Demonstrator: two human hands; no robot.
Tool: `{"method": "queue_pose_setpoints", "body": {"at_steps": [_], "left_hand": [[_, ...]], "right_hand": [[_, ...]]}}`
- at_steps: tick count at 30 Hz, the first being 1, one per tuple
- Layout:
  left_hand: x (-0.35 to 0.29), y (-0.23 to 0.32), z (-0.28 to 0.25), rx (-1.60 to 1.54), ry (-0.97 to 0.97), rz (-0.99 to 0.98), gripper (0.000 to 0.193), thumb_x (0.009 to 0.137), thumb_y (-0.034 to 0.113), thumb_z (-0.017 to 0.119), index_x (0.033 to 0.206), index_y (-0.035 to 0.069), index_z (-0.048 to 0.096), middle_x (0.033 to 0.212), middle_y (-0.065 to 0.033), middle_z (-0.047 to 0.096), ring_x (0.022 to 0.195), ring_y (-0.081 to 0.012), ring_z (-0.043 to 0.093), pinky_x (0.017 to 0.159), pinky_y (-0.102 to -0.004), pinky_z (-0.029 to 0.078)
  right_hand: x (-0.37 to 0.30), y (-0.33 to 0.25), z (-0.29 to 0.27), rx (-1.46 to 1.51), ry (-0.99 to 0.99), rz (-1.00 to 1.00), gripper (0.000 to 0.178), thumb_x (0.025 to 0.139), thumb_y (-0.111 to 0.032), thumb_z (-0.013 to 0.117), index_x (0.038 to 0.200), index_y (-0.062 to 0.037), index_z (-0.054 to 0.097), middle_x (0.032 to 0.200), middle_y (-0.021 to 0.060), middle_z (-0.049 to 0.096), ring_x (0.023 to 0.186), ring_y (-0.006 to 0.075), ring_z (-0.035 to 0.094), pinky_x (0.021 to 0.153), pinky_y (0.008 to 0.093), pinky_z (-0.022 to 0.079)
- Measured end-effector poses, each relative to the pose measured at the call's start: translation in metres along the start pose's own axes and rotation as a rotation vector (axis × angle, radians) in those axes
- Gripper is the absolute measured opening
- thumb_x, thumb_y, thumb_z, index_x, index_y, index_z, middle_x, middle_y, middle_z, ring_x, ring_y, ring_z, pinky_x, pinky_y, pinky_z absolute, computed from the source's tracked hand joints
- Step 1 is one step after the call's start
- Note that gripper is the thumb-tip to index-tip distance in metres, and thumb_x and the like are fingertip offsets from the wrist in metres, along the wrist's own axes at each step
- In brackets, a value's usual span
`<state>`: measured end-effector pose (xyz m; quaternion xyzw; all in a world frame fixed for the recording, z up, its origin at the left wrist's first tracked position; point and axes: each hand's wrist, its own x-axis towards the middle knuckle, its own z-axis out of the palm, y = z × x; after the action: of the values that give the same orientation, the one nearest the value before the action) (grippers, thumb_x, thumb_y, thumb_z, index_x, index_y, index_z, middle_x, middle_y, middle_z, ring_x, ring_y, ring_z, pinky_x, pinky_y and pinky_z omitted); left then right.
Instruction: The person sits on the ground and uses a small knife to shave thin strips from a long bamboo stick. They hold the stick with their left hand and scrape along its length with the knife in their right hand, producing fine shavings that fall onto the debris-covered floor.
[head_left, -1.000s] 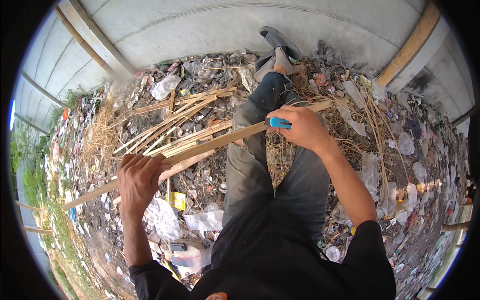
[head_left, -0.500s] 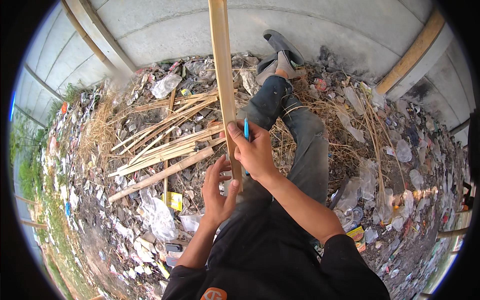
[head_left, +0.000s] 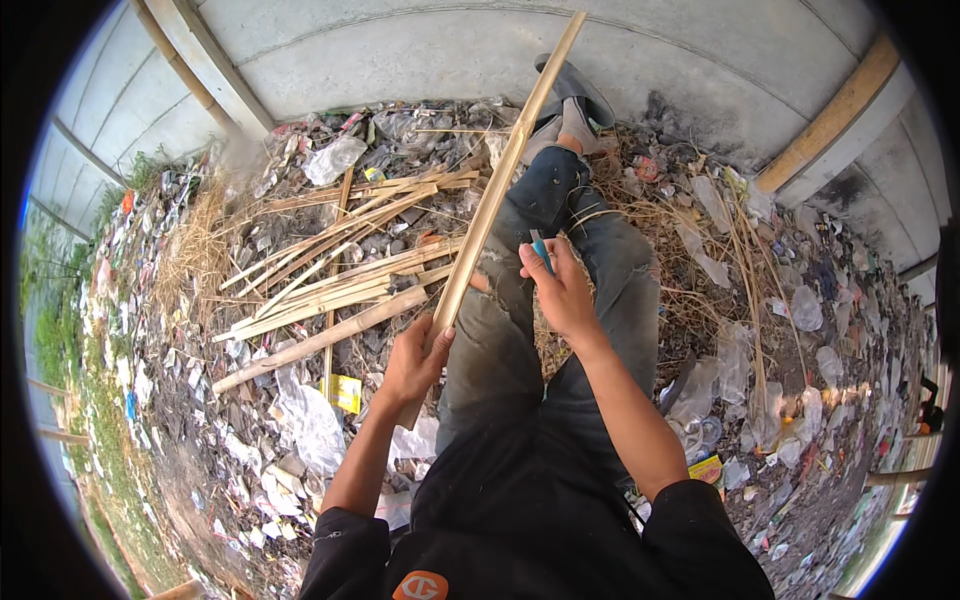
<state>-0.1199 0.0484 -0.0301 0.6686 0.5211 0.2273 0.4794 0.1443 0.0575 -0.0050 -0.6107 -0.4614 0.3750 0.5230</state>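
My left hand (head_left: 417, 362) is closed round the lower part of a long split bamboo strip (head_left: 490, 205). The strip slants up and to the right across my left leg, its hollow pale side showing, its top end in front of the wall. My right hand (head_left: 562, 292) grips a blue utility knife (head_left: 542, 254) above my lap, apart from the bamboo. Its tip points up and to the left. Beside my left knee lies a pile of split bamboo slats (head_left: 340, 290), with a thicker bamboo piece (head_left: 320, 340) along its near side.
My outstretched legs (head_left: 610, 270) reach toward a grey concrete wall (head_left: 400, 50). Plastic litter (head_left: 325, 430) and dry straw (head_left: 195, 260) cover the ground. Bamboo poles (head_left: 825, 115) stand against wall posts. A yellow packet (head_left: 344, 392) lies near the pile, and thin stalks (head_left: 750, 270) lie to the right.
The bamboo strip has tilted to the right at its top. My left hand has closed round its lower part. My right hand has let go of it and moved right with the knife.
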Motion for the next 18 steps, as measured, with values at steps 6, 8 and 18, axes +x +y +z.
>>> {"method": "queue_pose_setpoints", "body": {"at_steps": [6, 8, 18], "left_hand": [[-0.001, -0.015, 0.016, 0.015, -0.127, -0.079, 0.038, 0.105, 0.037, 0.064, 0.092, 0.002, 0.059, 0.067, -0.0066, 0.06, 0.059, -0.0153, 0.059, 0.056, -0.0369, 0.047], [0.0, -0.013, 0.021, 0.041, -0.149, -0.061, 0.037, 0.105, 0.037, 0.064, 0.094, 0.001, 0.061, 0.068, -0.0087, 0.061, 0.061, -0.0177, 0.06, 0.057, -0.0381, 0.047], [0.012, -0.011, 0.03, 0.204, -0.079, 0.145, 0.034, 0.102, 0.031, 0.065, 0.097, -0.002, 0.06, 0.082, -0.0307, 0.064, 0.078, -0.0502, 0.063, 0.068, -0.051, 0.049]], "right_hand": [[-0.025, 0.039, -0.025, -0.308, -0.137, -0.008, 0.038, 0.108, -0.038, 0.058, 0.101, -0.0012, 0.063, 0.078, 0.0146, 0.067, 0.076, 0.0287, 0.067, 0.068, 0.0415, 0.05], [-0.037, 0.045, -0.021, -0.379, -0.163, -0.088, 0.039, 0.107, -0.039, 0.057, 0.102, -0.0006, 0.063, 0.082, 0.0244, 0.069, 0.082, 0.0461, 0.068, 0.07, 0.0515, 0.05], [-0.072, 0.059, 0.031, -0.679, -0.354, -0.258, 0.038, 0.11, -0.035, 0.05, 0.096, -0.0004, 0.056, 0.063, 0.0251, 0.065, 0.06, 0.0468, 0.066, 0.054, 0.0573, 0.051]]}}
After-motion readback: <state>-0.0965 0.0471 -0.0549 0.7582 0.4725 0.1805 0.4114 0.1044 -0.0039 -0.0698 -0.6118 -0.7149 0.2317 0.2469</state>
